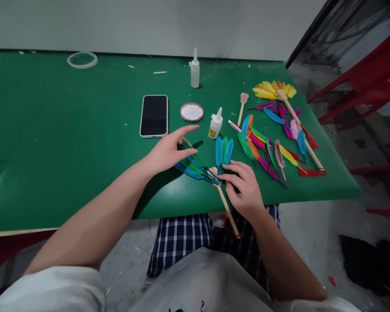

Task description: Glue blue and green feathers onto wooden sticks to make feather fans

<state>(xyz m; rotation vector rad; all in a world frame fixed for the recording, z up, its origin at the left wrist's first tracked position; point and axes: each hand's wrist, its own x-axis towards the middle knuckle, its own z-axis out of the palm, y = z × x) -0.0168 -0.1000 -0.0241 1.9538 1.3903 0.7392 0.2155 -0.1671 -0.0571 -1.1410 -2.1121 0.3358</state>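
A fan with a wooden handle (pixel 228 210) lies at the table's front edge, its handle sticking out past the edge. Blue and green feathers (pixel 193 167) spread left from its head, and shorter blue and green feathers (pixel 224 149) point away from me. My left hand (pixel 169 151) is over the left feathers, thumb and index finger stretched out and apart; its other fingers are mostly hidden. My right hand (pixel 243 186) rests at the fan's head, fingertips on the bases of the feathers, with its fingers bent but apart. A white glue bottle (pixel 216 125) stands just beyond.
On the green table (pixel 84 143) are a phone (pixel 154 116), a round lid (pixel 191 112), a clear bottle (pixel 195 73) and a clear ring (pixel 82 60). Loose coloured feathers (pixel 263 147) and a yellow feather fan (pixel 273 90) lie right. Red chairs (pixel 370 95) stand beyond.
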